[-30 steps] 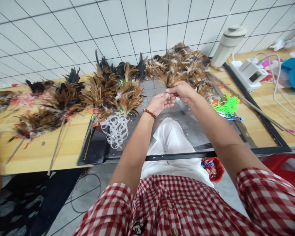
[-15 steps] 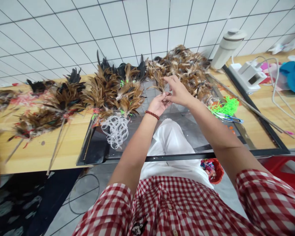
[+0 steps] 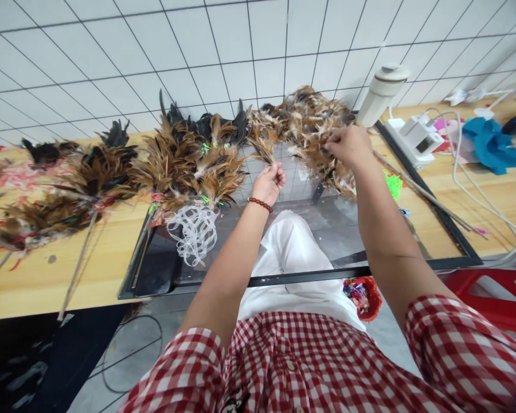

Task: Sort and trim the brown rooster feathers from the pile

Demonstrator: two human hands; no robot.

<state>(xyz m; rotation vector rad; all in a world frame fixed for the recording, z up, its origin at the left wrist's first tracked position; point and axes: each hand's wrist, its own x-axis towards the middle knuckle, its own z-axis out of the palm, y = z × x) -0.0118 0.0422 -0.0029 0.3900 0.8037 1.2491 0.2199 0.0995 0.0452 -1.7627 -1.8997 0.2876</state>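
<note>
My left hand (image 3: 269,181), with a beaded bracelet on its wrist, is closed on the base of a small brown feather bunch (image 3: 264,147) above the glass panel. My right hand (image 3: 348,147) is at the right part of the loose feather pile (image 3: 309,115), its fingers pinched; what they grip is too small to make out. Left of my left hand lie tied brown and black feather bundles (image 3: 167,152) with green ties. A tangle of clear bands (image 3: 193,232) lies in front of them.
A white bottle (image 3: 380,94) stands behind my right hand, beside a power strip (image 3: 417,137) with cables. Thin sticks (image 3: 434,198), green bands (image 3: 393,184) and blue material (image 3: 490,146) lie right. Feather bundles on sticks (image 3: 79,258) lie left. The black frame edge (image 3: 309,276) runs in front.
My right hand has left my left hand and moved right to the feather pile. My left hand still holds the feather bunch. The view has shifted slightly to the right.
</note>
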